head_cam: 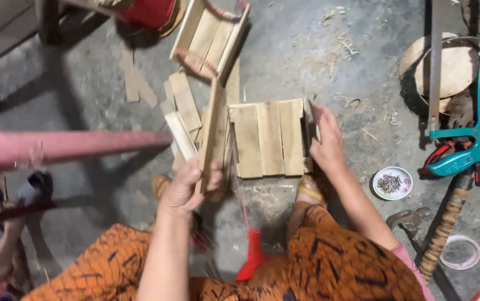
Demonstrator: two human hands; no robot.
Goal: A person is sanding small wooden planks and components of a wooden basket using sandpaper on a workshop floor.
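Note:
A small crate of pale wooden slats [270, 138] lies on the concrete floor in front of me. My right hand [324, 144] grips its right edge, fingers curled on the end slat. My left hand [187, 187] holds a long thin wooden slat [212, 131] upright, just left of the crate. Loose slats [183, 114] lie piled on the floor beside that slat. A second, finished slat crate [211, 38] with a woven band sits farther away.
A teal hacksaw [476, 120] and a hammer [437, 234] lie at right, near a small dish of nails [392, 183] and a roll of tape [460, 252]. A pink bar [67, 146] crosses at left. A red-handled tool [252, 253] lies by my knees.

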